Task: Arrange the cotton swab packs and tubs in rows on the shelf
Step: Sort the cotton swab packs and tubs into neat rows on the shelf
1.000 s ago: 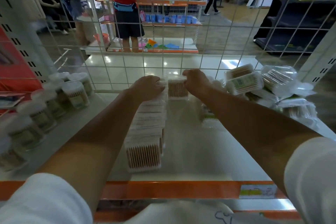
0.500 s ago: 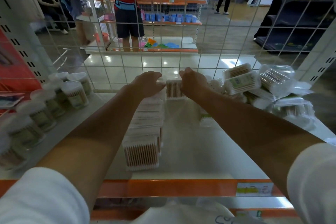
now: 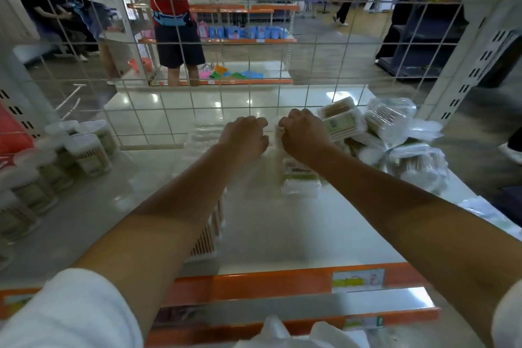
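Hands (image 3: 275, 135) grip a swab pack (image 3: 275, 133) at the shelf (image 3: 296, 234) back.

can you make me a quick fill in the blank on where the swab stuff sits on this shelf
1. The round tubs stand on the ____ side of the shelf.
2. The loose pile of packs lies on the ____ side.
3. Both hands reach toward the wire ____ at the back.
4. The shelf's front edge strip is coloured ____.

Missing words: left; right; grid; orange
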`<state>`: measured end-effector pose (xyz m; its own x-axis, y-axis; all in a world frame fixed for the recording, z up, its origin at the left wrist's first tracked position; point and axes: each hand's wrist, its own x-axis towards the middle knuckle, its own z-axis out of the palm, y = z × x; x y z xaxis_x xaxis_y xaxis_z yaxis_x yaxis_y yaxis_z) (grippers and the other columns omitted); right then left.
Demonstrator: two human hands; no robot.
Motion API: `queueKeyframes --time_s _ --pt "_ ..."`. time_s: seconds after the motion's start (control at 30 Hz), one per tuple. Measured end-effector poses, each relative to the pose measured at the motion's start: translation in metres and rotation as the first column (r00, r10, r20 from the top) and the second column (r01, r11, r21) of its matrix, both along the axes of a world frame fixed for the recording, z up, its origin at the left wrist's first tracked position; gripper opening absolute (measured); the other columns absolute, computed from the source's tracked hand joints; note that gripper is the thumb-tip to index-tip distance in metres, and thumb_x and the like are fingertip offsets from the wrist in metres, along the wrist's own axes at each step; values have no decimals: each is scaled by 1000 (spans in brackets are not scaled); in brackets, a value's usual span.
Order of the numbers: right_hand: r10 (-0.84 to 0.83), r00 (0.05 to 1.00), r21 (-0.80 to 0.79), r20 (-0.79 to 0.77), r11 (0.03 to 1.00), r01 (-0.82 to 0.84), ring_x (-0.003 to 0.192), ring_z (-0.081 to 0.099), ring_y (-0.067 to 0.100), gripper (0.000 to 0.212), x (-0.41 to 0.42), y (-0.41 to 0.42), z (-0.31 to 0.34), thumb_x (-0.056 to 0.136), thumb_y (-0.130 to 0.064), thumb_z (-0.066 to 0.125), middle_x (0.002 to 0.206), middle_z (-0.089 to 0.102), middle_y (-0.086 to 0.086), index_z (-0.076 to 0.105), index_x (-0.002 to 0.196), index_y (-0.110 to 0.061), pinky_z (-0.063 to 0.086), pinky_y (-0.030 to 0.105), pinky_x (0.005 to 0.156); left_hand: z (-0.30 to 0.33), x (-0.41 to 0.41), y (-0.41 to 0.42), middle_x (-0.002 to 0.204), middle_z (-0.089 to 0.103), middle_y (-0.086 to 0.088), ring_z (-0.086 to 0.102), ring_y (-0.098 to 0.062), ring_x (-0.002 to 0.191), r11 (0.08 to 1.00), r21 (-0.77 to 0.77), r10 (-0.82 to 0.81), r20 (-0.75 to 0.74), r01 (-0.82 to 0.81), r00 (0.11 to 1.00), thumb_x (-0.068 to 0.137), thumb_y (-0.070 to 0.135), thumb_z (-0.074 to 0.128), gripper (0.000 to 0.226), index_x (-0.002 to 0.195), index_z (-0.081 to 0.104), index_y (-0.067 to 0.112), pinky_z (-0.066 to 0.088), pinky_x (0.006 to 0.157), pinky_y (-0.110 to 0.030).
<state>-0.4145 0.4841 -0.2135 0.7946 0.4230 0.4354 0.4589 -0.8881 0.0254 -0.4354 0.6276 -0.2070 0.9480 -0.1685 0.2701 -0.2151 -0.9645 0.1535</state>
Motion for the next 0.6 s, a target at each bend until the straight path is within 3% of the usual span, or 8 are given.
queueKeyframes --time_s 0.1,0.17,0.23,0.3,0.43,0.6 --pt "18 998 -24 66 1000 -16 103 50 28 25 -5 -24 6 89 -13 47 107 60 13 64 106 -6 43 37 81 1 -1 -20 123 58 -12 54 -28 111 999 -30 -44 5 44 999 90 24 52 39 126 52 10 45 91 -38" --pt "56 991 12 121 998 -57 90 54 33 18 -7 -41 8 80 -5 54 93 63 16 69 91 -2 47 40 74 2 0 -35 119 60 -12 56 -28 107 996 -41 -85 3 85 996 89 23 51 35 121 54 9 46 89 -38" --pt "71 980 47 187 996 -81 83 58 34 22 -7 -60 5 75 -8 48 83 64 13 70 80 -3 51 41 72 2 1 -51 116 60 -11 56 -28 105 991 -67 -113 4 113 994 89 23 52 35 121 54 9 47 87 -39" --pt "64 981 50 182 996 -74 88 59 33 30 -10 -75 3 74 -14 40 87 65 9 70 78 -7 51 41 75 3 2 -67 118 58 -11 55 -27 107 986 -92 -133 33 136 991 90 24 52 38 126 50 11 46 89 -38" --pt "15 980 64 196 998 -28 96 59 33 23 -15 -100 3 68 -7 56 100 65 9 68 87 -10 47 42 77 4 6 -90 123 56 -10 52 -25 110 976 -121 -176 64 183 982 89 26 55 47 132 44 11 45 91 -38" --pt "-70 995 48 68 997 67 108 49 37 49 -8 -112 3 61 -2 72 117 56 14 60 108 -8 37 46 87 4 10 -103 117 57 -10 56 -24 102 975 -149 -166 25 168 986 86 21 58 45 128 47 10 46 82 -33"
